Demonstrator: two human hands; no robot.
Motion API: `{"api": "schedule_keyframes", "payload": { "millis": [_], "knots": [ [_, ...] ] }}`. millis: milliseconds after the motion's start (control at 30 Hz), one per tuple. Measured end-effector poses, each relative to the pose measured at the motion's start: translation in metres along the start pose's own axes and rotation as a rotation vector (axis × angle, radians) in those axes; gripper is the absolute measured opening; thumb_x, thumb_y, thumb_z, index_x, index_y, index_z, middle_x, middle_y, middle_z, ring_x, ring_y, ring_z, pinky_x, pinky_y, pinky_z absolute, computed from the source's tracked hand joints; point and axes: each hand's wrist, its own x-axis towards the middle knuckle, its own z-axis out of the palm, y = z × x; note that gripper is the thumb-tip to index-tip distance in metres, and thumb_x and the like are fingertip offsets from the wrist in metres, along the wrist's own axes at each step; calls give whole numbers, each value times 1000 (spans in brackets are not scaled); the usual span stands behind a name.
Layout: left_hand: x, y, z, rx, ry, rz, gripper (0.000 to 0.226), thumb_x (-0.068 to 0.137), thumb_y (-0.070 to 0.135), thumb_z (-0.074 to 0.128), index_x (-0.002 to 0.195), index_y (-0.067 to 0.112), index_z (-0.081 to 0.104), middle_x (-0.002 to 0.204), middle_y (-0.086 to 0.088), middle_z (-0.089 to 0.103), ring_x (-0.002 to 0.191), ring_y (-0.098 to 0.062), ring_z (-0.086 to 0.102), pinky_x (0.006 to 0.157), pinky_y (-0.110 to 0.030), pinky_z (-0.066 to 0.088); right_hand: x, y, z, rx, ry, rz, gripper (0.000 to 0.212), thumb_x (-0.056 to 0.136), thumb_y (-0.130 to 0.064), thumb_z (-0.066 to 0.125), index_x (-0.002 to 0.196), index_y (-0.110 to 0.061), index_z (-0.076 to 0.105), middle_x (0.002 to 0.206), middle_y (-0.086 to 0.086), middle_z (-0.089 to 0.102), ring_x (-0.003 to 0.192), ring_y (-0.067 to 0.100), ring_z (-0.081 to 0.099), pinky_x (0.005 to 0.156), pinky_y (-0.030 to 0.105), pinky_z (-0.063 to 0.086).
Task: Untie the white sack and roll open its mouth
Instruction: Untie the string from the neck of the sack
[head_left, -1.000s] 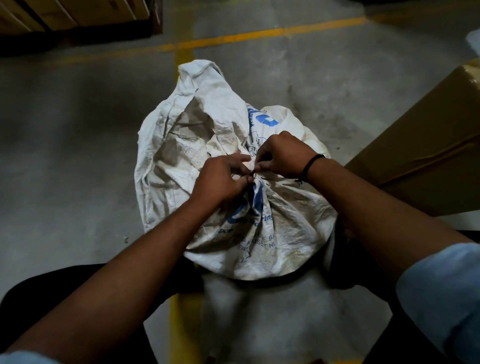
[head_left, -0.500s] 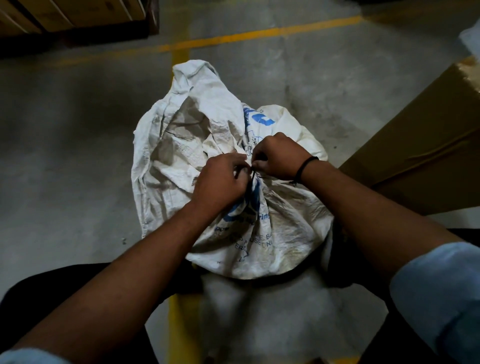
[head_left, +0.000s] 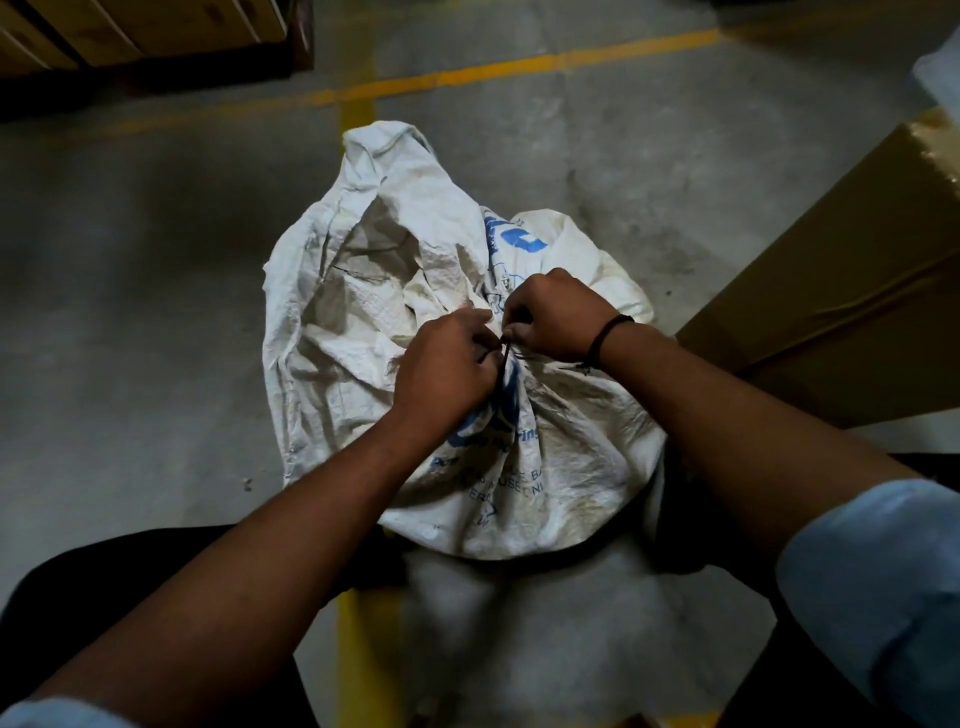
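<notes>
A white woven sack (head_left: 566, 483) with blue print stands on the concrete floor in front of me, its neck gathered at the middle and its loose top flopped away to the far left. A thin dark tie (head_left: 505, 358) runs around the gathered neck. My left hand (head_left: 447, 369) and my right hand (head_left: 558, 317) meet at that knot, fingers pinched on the tie. The knot itself is mostly hidden under my fingers. A dark band circles my right wrist.
A large brown cardboard box (head_left: 852, 291) stands close on the right. Yellow floor lines (head_left: 467, 78) cross behind the sack and run under it. Wooden pallets (head_left: 135, 31) sit at the far left. My dark-clad knees flank the sack.
Both hands stay at the knot; the fingers have shifted slightly and a short dark strand of the tie now shows between them.
</notes>
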Motion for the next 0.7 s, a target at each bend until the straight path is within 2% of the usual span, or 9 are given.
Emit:
{"api": "schedule_keyframes", "payload": {
  "millis": [133, 200, 333, 400, 500, 633, 700],
  "knots": [
    [-2, -4, 6, 58, -37, -1, 8, 82, 28, 66, 87, 25, 71, 128, 17, 56, 119, -8, 53, 89, -34, 51, 1, -1, 0, -5, -15, -7, 9, 80, -22, 69, 85, -21, 76, 85, 7, 75, 85, 27, 64, 75, 33, 51],
    [-6, -3, 8, 94, -36, 4, 6, 84, 28, 63, 85, 24, 67, 130, 15, 53, 120, -10, 52, 86, -36, 52, 0, -2, 0, -15, -26, -16, 9, 81, -22, 69, 86, -20, 77, 85, 7, 75, 85, 27, 64, 75, 33, 51],
    [-8, 0, 9, 153, 15, 77, 16, 87, 30, 63, 89, 16, 70, 129, 4, 57, 116, -17, 55, 89, -36, 51, 0, -2, 0, -19, -17, -26, 9, 82, -25, 69, 86, -20, 76, 86, 6, 75, 85, 28, 65, 78, 37, 51],
    [0, -4, 2, 91, 57, 47, 16, 83, 30, 72, 87, 15, 76, 121, 3, 65, 109, -15, 61, 88, -31, 51, 1, -3, 0, -19, 16, -32, 10, 82, -25, 68, 85, -21, 76, 86, 6, 76, 86, 29, 65, 79, 36, 50],
    [7, -10, -3, 8, 81, 25, 12, 77, 29, 80, 82, 19, 80, 115, 3, 72, 105, -13, 66, 88, -31, 52, -1, -4, 2, -8, 35, -27, 10, 82, -24, 67, 84, -20, 76, 85, 5, 76, 86, 29, 66, 79, 36, 50],
    [3, -6, 2, 59, 45, 32, 10, 79, 30, 78, 83, 21, 79, 118, 7, 67, 104, -11, 62, 80, -25, 47, -3, -2, 3, -12, 15, -23, 10, 82, -23, 67, 85, -20, 76, 86, 8, 75, 88, 29, 64, 76, 35, 50],
    [3, -5, 4, 80, 34, 27, 11, 81, 32, 74, 81, 21, 74, 116, 9, 61, 104, -11, 59, 75, -27, 47, -4, -1, 4, -18, 14, -23, 10, 83, -24, 67, 86, -20, 76, 87, 9, 75, 90, 30, 63, 75, 34, 48]
  ]
}}
